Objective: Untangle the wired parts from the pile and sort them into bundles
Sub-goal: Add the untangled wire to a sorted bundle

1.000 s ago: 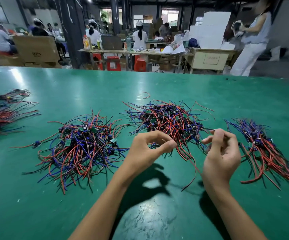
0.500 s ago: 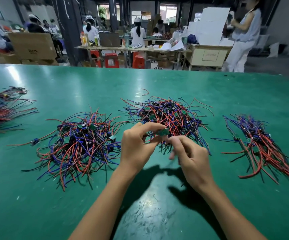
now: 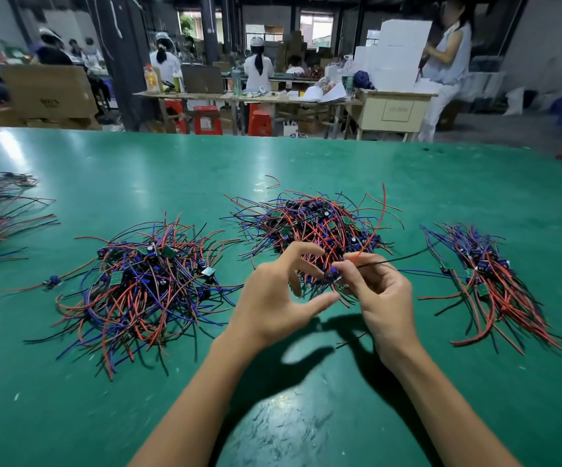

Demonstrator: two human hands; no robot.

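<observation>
While the right hand [image 3: 379,291] pinches a wired part [image 3: 331,275], left hand [image 3: 273,298] spread beside it, middle pile [image 3: 310,224] behind.

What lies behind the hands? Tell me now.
Behind the left hand and right hand sits the middle wire pile on the green table. Its near edge is covered by them.

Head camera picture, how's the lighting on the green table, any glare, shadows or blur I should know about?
Head view: pale overhead glare streaks the far half of the green table; the left hand and right hand throw dark shadows onto it near the viewer; a worn pale patch shines below; the background workshop is soft, and the table's far edge bows with wide-angle distortion.
</observation>
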